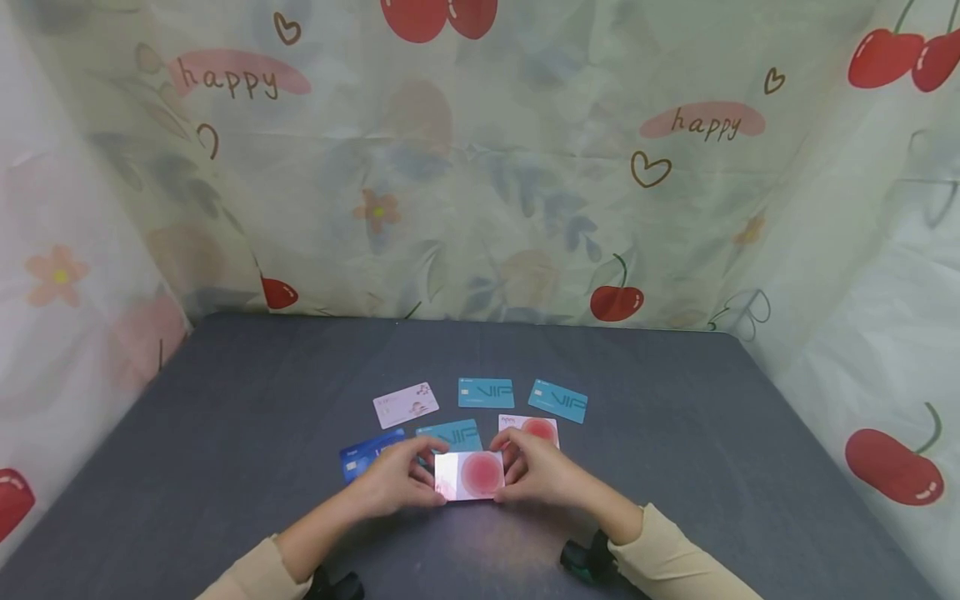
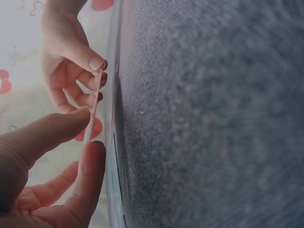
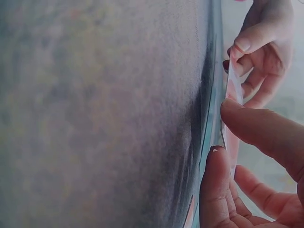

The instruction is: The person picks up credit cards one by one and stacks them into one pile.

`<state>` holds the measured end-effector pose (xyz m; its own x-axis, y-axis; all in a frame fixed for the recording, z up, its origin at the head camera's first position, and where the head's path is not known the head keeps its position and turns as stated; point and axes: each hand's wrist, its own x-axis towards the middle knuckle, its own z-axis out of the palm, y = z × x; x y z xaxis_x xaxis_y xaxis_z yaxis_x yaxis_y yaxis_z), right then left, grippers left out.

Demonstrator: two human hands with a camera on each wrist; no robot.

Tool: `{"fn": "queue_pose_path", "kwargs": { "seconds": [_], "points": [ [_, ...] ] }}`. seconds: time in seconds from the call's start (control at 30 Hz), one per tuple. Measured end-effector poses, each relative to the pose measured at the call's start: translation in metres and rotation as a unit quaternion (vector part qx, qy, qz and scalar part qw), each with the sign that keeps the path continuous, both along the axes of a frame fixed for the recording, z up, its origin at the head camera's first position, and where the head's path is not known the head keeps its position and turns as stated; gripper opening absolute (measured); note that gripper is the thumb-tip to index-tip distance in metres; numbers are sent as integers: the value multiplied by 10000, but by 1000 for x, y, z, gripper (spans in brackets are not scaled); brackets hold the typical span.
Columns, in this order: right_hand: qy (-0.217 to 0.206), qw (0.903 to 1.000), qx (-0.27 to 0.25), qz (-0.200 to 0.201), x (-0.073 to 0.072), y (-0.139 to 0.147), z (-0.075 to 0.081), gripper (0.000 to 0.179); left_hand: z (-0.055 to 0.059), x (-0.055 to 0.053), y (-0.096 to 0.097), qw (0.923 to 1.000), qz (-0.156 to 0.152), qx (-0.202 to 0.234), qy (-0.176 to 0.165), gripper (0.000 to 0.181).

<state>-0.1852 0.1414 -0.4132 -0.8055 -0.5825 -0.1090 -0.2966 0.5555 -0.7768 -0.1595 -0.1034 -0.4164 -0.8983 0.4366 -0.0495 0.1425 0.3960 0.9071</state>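
A pale pink card [image 1: 469, 476] with a large red-pink circle is held up off the table between both hands. My left hand [image 1: 399, 477] pinches its left edge between thumb and fingers, and my right hand [image 1: 542, 472] pinches the right edge the same way. Seen almost edge-on, the card [image 2: 95, 102] shows as a thin strip in the left wrist view; the right wrist view shows the card [image 3: 231, 95] nearly edge-on too. Just behind the hands lie a blue card [image 1: 360, 454], a teal VIP card [image 1: 459, 432] and another pink circle card [image 1: 528, 422], each partly covered.
Farther back on the dark grey table [image 1: 300, 367] lie a light pink card [image 1: 406, 406] and two teal VIP cards, one upright to view [image 1: 486, 392] and one turned [image 1: 558, 401]. A printed curtain [image 1: 480, 208] surrounds the table's back and sides.
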Motion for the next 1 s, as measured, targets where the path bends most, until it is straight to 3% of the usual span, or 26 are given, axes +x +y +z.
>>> {"fn": "queue_pose_path", "kwargs": {
  "seconds": [0.5, 1.0],
  "points": [
    [-128, 9997, 184, 30, 2, 0, 0, 48, 0, 0, 6, 9974, -168, -697, 36, 56],
    [-43, 9994, 326, 64, 3, -3, 0, 48, 2, 2, 13, 9909, -201, -1223, 528, 53]
  ]
}}
